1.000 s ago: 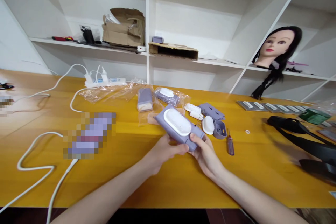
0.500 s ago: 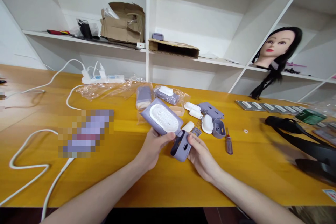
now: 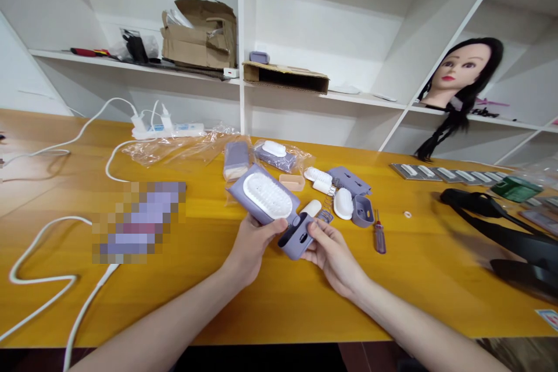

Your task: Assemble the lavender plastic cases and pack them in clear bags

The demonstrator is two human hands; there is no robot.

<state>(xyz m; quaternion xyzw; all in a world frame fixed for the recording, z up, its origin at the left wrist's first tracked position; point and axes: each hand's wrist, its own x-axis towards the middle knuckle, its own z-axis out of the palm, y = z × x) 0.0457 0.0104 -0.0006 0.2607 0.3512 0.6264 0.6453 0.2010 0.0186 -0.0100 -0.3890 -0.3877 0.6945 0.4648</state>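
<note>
My left hand (image 3: 249, 249) is closed around the lower end of a purple brush (image 3: 268, 195) whose oval white bristle pad faces up. Its thumb presses near the brush's lower corner. Between thumb and fingers of my right hand (image 3: 335, 257) is a small hollow purple shell (image 3: 295, 243) with a dark oval slot in its side. The shell lies tilted right up against the brush's lower end; whether the two are joined I cannot tell. Just beyond my right fingers are a coil of thin wire (image 3: 328, 204) and a cream oval piece (image 3: 312, 208).
White bristle pads (image 3: 343, 203), a purple cup-like part (image 3: 362, 211) and a screwdriver (image 3: 379, 238) lie to the right. Bagged purple brushes (image 3: 236, 158) sit behind. A blurred-out purple object (image 3: 143, 218) with a white cable is at left, black headgear (image 3: 492, 232) at far right.
The shell has been turned, its slotted side more toward me, and it has risen slightly. Brush and hands appear shifted a little left, as does the whole scene.
</note>
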